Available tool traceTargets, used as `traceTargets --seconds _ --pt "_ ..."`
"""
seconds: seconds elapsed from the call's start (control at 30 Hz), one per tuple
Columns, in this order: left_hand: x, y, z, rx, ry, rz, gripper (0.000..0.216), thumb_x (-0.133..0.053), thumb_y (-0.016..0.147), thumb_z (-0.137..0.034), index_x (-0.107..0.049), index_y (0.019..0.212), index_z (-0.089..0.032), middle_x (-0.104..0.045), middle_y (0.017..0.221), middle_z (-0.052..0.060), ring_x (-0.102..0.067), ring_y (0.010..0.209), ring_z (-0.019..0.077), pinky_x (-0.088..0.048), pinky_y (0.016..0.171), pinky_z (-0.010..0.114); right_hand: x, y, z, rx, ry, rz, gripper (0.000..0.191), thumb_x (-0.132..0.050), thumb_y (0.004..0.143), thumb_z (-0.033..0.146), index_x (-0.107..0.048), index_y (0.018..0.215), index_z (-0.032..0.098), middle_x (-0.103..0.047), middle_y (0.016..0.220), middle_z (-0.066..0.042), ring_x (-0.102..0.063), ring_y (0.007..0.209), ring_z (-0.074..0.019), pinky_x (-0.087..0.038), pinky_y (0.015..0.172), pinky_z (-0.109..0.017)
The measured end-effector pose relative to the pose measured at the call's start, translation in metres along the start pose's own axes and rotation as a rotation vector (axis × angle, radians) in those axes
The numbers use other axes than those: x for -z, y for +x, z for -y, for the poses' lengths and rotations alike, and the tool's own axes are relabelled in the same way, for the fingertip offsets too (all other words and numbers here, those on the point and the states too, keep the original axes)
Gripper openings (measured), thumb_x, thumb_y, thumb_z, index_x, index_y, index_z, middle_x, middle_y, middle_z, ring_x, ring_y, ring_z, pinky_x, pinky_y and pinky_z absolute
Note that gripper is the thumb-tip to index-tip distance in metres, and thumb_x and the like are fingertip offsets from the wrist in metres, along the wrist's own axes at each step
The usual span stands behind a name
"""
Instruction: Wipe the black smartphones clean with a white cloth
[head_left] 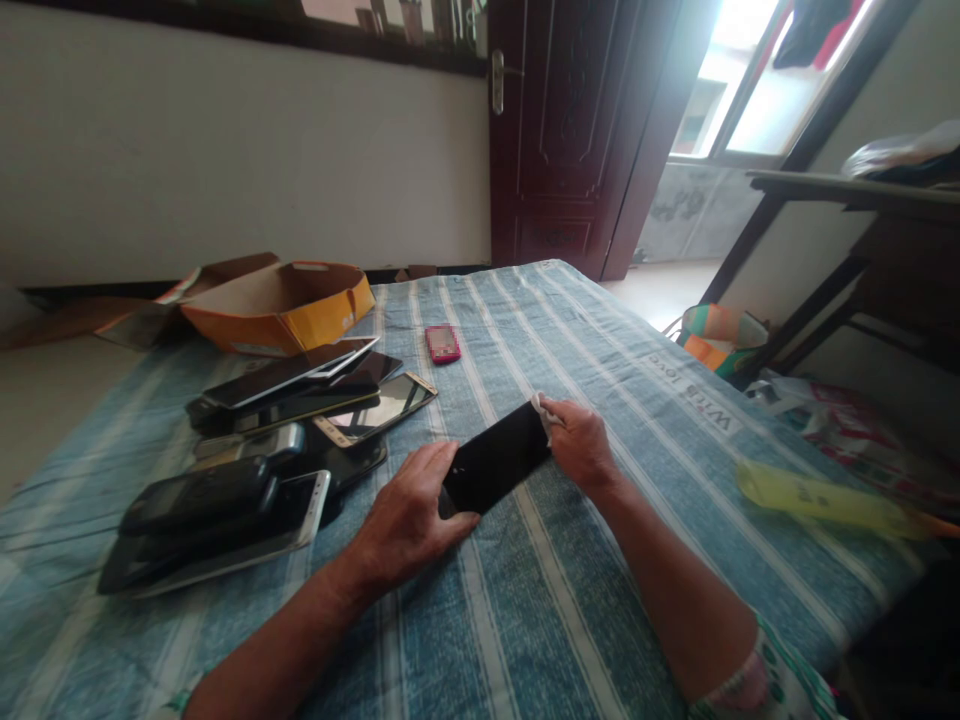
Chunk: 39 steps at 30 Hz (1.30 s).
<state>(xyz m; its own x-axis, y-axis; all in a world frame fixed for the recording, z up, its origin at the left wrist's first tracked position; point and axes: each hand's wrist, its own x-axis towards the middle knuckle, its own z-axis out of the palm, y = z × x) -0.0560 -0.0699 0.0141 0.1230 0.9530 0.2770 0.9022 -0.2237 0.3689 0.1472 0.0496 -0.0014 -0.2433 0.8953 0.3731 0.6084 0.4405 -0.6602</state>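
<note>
A black smartphone (499, 460) is held at a slant over the striped cloth, its dark face toward me. My left hand (409, 505) grips its near left end, thumb along the lower edge and fingers at the upper one. At the far right end, my right hand (579, 440) is closed on a small white cloth or tissue (546, 415), pressed to the phone's edge. Left of my hands lies a heap of phones, among them a gold-framed phone (379, 408), a black handset (199, 495) and a white-edged phone (304, 515).
A pink phone (442, 344) lies by itself beyond my hands. An open orange cardboard box (281, 310) stands at the back left. The blue striped tablecloth (600, 620) covers the table, with a yellow translucent thing (817, 503) at right. A dark red door (559, 130) stands behind.
</note>
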Motion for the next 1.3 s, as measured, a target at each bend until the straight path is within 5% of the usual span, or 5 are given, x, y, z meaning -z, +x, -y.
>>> traceTargets --seconds 0.23,0.5,0.77,1.13,1.3 --pt "0.002 -0.001 -0.001 -0.051 0.007 0.003 0.047 -0.068 0.071 -0.027 -0.058 0.116 -0.016 -0.065 0.117 0.014 -0.06 0.109 0.0312 -0.051 0.094 0.047 0.005 -0.001 0.001 0.038 -0.063 0.044 0.03 -0.048 0.088 0.015 -0.076 0.097 0.022 -0.069 0.077 -0.004 -0.063 0.073 -0.0172 -0.044 0.069 -0.026" --pt "0.001 -0.002 0.001 -0.066 0.038 -0.006 0.047 -0.066 0.072 -0.029 -0.059 0.116 -0.014 -0.066 0.119 0.015 -0.06 0.11 0.0315 -0.05 0.096 0.047 0.001 0.005 -0.007 0.024 0.071 -0.099 0.039 -0.046 0.082 0.005 -0.074 0.103 0.022 -0.074 0.092 -0.003 -0.066 0.087 -0.0177 -0.048 0.079 -0.027" --pt "-0.001 0.0 0.001 -0.084 0.04 -0.005 0.049 -0.07 0.069 -0.031 -0.06 0.115 -0.018 -0.066 0.116 0.012 -0.059 0.108 0.0319 -0.051 0.093 0.046 -0.008 0.006 0.001 0.181 -0.153 0.148 0.044 -0.045 0.081 0.002 -0.069 0.111 0.024 -0.071 0.099 -0.005 -0.063 0.087 -0.0174 -0.045 0.077 -0.024" --pt "0.001 -0.002 -0.002 -0.076 0.017 0.0 0.048 -0.071 0.072 -0.029 -0.059 0.116 -0.016 -0.066 0.117 0.012 -0.059 0.106 0.0304 -0.05 0.091 0.046 0.024 -0.002 0.005 0.172 -0.24 0.264 0.036 -0.05 0.082 0.009 -0.073 0.105 0.026 -0.073 0.092 -0.004 -0.065 0.083 -0.0187 -0.043 0.073 -0.025" --pt "0.0 -0.003 -0.002 -0.066 0.006 -0.005 0.049 -0.072 0.07 -0.027 -0.059 0.117 -0.017 -0.066 0.117 0.012 -0.059 0.107 0.0301 -0.05 0.092 0.045 0.014 -0.005 0.004 0.168 -0.271 0.197 0.037 -0.048 0.082 0.007 -0.072 0.104 0.025 -0.072 0.086 -0.003 -0.064 0.079 -0.0178 -0.043 0.071 -0.024"
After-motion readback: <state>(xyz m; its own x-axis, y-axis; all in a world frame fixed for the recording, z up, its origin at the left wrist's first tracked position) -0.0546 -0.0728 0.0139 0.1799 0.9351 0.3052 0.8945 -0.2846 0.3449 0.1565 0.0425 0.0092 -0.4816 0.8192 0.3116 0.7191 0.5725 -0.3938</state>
